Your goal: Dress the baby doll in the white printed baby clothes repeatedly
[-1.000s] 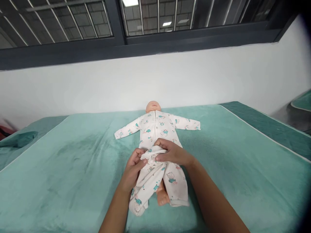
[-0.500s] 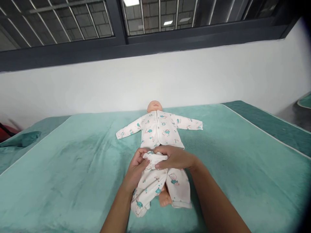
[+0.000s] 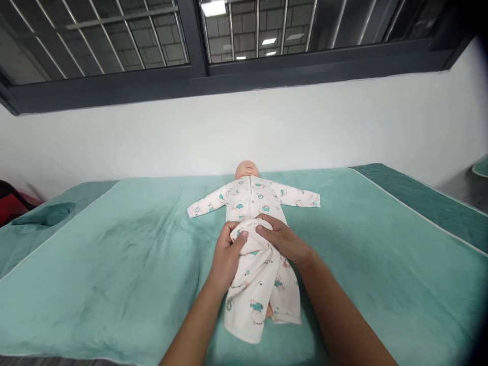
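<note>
A baby doll (image 3: 247,169) lies on its back, its head toward the wall. It wears a white printed jacket (image 3: 238,195) with both sleeves spread out sideways. White printed baby pants (image 3: 249,295) cover its legs, and a bit of the doll's skin shows between the pant legs. My left hand (image 3: 227,254) pinches the waistband on the left side. On the right side of the same waistband, my right hand (image 3: 284,239) grips with thumb and fingers. The bunched waistband is raised over the jacket's lower edge, which it hides.
A green plush cover (image 3: 133,264) spreads under the doll, with a darker green strip (image 3: 419,203) at the right. Behind stands a white wall (image 3: 152,137) below a dark-framed barred window (image 3: 198,66). A red and black object (image 3: 13,203) sits at the far left.
My hands have drawn the waistband upward over the jacket's hem. The left pant leg has straightened and swung right, covering the foot seen before. The view has shifted slightly.
</note>
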The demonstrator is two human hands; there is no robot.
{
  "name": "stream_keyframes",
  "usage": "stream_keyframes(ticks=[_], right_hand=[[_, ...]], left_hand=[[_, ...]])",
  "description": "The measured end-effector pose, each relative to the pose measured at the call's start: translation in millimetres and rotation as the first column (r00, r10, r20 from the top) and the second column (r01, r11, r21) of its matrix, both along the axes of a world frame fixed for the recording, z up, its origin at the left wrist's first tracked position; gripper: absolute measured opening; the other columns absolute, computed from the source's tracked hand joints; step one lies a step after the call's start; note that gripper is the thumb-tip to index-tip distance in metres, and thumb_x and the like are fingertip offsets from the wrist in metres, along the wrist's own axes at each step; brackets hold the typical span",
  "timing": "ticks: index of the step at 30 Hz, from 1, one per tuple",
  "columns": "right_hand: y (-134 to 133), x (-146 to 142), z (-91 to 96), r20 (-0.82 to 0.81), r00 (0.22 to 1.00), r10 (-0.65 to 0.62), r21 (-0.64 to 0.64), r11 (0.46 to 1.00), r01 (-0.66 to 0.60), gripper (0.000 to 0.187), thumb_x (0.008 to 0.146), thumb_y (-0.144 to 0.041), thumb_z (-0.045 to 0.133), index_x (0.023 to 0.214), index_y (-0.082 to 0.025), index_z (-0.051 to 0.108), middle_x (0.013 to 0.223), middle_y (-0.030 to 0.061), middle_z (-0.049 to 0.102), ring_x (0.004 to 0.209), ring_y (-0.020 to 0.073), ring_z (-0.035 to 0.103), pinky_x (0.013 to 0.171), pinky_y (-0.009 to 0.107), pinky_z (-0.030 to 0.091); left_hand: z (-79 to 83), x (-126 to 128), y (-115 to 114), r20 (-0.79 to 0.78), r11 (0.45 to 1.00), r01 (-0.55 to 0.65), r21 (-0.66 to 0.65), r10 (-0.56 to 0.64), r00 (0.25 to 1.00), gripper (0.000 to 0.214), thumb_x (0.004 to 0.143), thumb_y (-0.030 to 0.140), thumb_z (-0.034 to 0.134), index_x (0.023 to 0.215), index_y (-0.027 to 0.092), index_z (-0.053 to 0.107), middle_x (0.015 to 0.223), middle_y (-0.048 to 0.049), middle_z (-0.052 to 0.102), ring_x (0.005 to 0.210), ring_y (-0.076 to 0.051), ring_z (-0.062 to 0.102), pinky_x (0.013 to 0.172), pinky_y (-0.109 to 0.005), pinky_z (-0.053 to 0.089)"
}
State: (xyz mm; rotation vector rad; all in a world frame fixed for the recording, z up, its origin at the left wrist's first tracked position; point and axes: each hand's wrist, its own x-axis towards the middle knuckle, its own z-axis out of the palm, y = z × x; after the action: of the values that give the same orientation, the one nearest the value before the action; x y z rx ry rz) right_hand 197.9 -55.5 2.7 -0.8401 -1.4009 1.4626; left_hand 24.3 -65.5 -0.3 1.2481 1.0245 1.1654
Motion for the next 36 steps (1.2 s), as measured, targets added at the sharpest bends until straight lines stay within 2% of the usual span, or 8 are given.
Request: stream_keyframes(ticks=[4,8,11,17,23,26,29,36], right_hand=[[2,5,3.9,0.088,0.977,0.192,0.038,0.98,-0.196,0.049,0.074,-0.05,0.075,0.111,-0.019,0.062,0.095,0.0017,0.064,0.088,0.0191,0.058,0.078,0.03,0.046],[4,7,9.3,0.288,0.9,0.328,-0.02,0.941,-0.336,0.061,0.059,-0.038,0.087,0.112,-0.021,0.065,0.102,0.0018,0.068,0.097,0.0235,0.06,0.085,0.034,0.047],[4,5,5.2,0.211,0.935,0.286,-0.054,0.958,-0.281,0.047,0.067,-0.038,0.082,0.107,-0.019,0.067,0.102,0.0032,0.069,0.094,0.0223,0.062,0.084,0.035,0.047],[10,4,-13.0,-0.213,0.976,-0.036,-0.107,0.994,0.014,0.042,0.071,-0.037,0.079,0.106,-0.019,0.063,0.087,0.0021,0.068,0.075,0.0168,0.064,0.071,0.029,0.049],[7,1,-14.3,-0.132,0.988,-0.083,-0.052,0.996,0.077,0.034,0.077,-0.041,0.074,0.102,-0.02,0.065,0.087,0.002,0.067,0.079,0.0174,0.062,0.074,0.029,0.048],[3,0,-9.1,-0.082,0.996,-0.044,-0.029,0.999,0.041,0.039,0.082,-0.047,0.068,0.108,-0.018,0.067,0.095,0.0049,0.069,0.091,0.0207,0.063,0.081,0.032,0.048],[0,2,-1.7,-0.024,0.988,0.155,-0.04,0.987,-0.156,0.044,0.078,-0.046,0.072,0.111,-0.016,0.068,0.097,0.0057,0.07,0.089,0.0212,0.064,0.078,0.032,0.048],[1,5,6.5,0.109,0.971,0.212,-0.092,0.975,-0.202,0.043,0.072,-0.036,0.079,0.109,-0.017,0.068,0.094,0.0032,0.07,0.084,0.0187,0.063,0.076,0.031,0.048]], left_hand=[[13.8,7,10,0.115,0.995,-0.061,-0.082,0.07,0.991,0.028,0.083,0.045,0.063,0.097,0.021,0.059,0.075,0.0036,0.056,0.063,-0.01,0.049,0.058,-0.021,0.04],[23.9,12,12,0.064,0.984,-0.144,-0.102,0.151,0.987,0.031,0.081,0.046,0.064,0.096,0.019,0.064,0.076,0.0014,0.061,0.063,-0.011,0.051,0.057,-0.021,0.04],[22.7,13,9,0.082,0.986,-0.121,-0.113,0.131,0.988,0.037,0.081,0.048,0.064,0.104,0.018,0.066,0.082,-0.0016,0.066,0.065,-0.013,0.055,0.06,-0.023,0.041],[19.4,10,-1,0.094,0.993,0.078,-0.084,-0.07,0.993,0.046,0.086,0.055,0.057,0.11,0.017,0.067,0.101,-0.009,0.071,0.088,-0.021,0.063,0.077,-0.029,0.047],[25.2,8,-7,0.014,0.947,0.312,-0.071,-0.312,0.95,0.043,0.076,0.042,0.073,0.111,0.018,0.066,0.101,-0.0072,0.071,0.09,-0.022,0.065,0.078,-0.029,0.048],[18.5,9,-5,0.218,0.963,0.234,-0.136,-0.201,0.955,0.041,0.079,0.044,0.07,0.108,0.016,0.065,0.095,-0.0076,0.072,0.079,-0.019,0.066,0.069,-0.027,0.049],[11.1,8,-2,0.399,0.966,0.178,-0.188,-0.091,0.912,0.044,0.079,0.044,0.071,0.112,0.016,0.062,0.091,-0.0075,0.072,0.073,-0.018,0.066,0.065,-0.026,0.049],[13.5,7,-11,0.369,0.966,0.133,-0.222,-0.043,0.928,0.045,0.079,0.044,0.071,0.112,0.015,0.063,0.085,-0.0064,0.072,0.062,-0.015,0.063,0.059,-0.024,0.048]])
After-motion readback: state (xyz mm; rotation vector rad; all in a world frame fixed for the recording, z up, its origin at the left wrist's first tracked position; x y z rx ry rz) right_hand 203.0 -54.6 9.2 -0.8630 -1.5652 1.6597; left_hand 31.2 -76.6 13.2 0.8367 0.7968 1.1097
